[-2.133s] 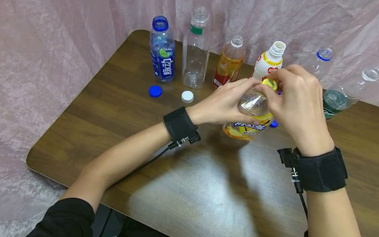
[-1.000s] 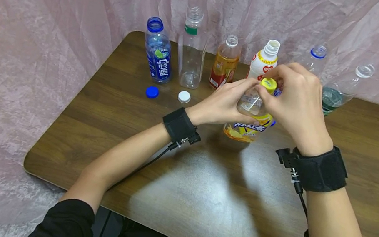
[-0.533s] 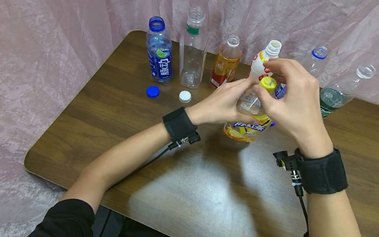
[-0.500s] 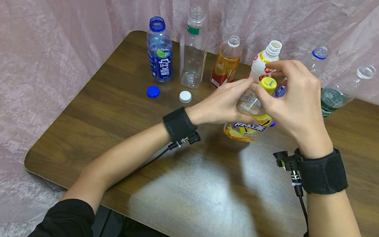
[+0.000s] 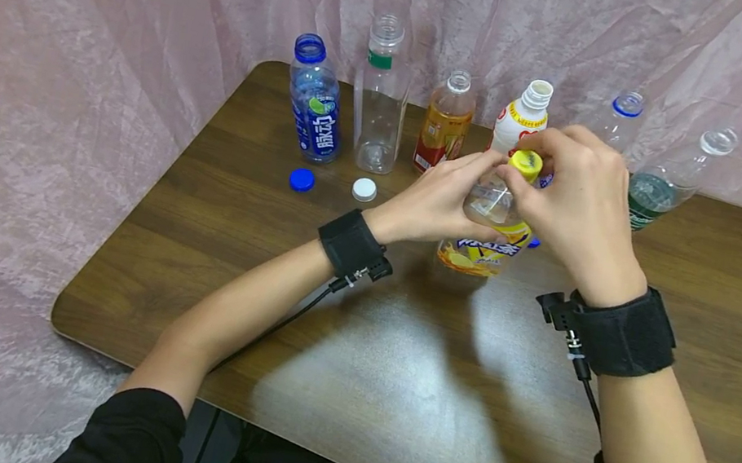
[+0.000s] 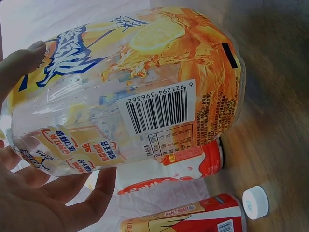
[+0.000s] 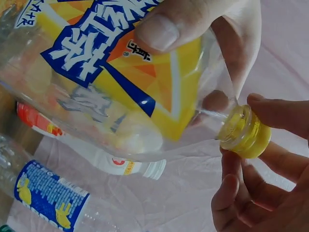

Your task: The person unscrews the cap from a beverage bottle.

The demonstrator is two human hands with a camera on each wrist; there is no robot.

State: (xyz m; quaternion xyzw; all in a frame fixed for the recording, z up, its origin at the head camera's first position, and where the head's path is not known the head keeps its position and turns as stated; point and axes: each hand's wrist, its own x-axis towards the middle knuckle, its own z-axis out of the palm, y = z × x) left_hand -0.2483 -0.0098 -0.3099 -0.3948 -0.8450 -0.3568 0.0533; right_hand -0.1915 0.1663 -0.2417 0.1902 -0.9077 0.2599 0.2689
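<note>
My left hand (image 5: 439, 204) grips a clear plastic drink bottle (image 5: 474, 256) round its upper body, thumb across the yellow-and-blue label. The bottle leans, its neck toward my right hand. A yellow cap (image 5: 526, 164) sits on the neck, and my right hand (image 5: 580, 202) pinches it between thumb and fingers. In the right wrist view the thumb lies on one side of the cap (image 7: 257, 137) and fingertips on the other. The left wrist view shows the bottle's barcode side (image 6: 159, 108), with the left fingers (image 6: 99, 193) curled beneath it.
Behind stand uncapped bottles: a blue one (image 5: 317, 114), a tall clear one (image 5: 377, 121), an orange-red one (image 5: 444, 133), a white one (image 5: 517, 131) and two clear ones at right, one green-labelled (image 5: 653, 197). A blue cap (image 5: 301, 179) and a white cap (image 5: 364, 189) lie before them.
Half a second ago the right fingers were spread off the yellow cap; now they have come back round it. The left hand and bottle have hardly moved.
</note>
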